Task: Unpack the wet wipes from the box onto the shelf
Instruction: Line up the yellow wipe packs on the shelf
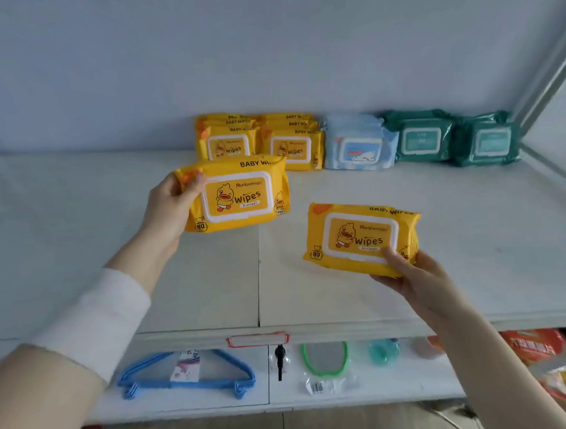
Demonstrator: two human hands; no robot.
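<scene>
**Two yellow wipe packs held over the white shelf**

Gripped in the left hand (171,203) by its left end: a soft, pillowy yellow pack (242,193) of glossy film, rectangular, with a rounded white flip lid and a cartoon duck label. Fingers (197,179) clamped on it, thumb across the front. Held over the smooth white shelf (80,207), left of middle.

Pinched in the right hand (414,273) at its near right corner: a second yellow pack (360,237), same shape and print, slightly tilted, nearer and further right. Thumb and fingers closed on it, thumb at the lid's edge. Well apart, the two packs.

Far along the shelf, against the pale wall, from left to right: two yellow stacks (293,142), the left one partly hidden behind the raised pack; a pale blue pack (358,146); two dark green packs (421,137) of crinkled film.

On the shelf's near edge: a red-bordered label holder (258,339). Below, on a lower shelf: blue plastic hangers (185,377) and a green-rimmed oval mirror (325,358).
</scene>
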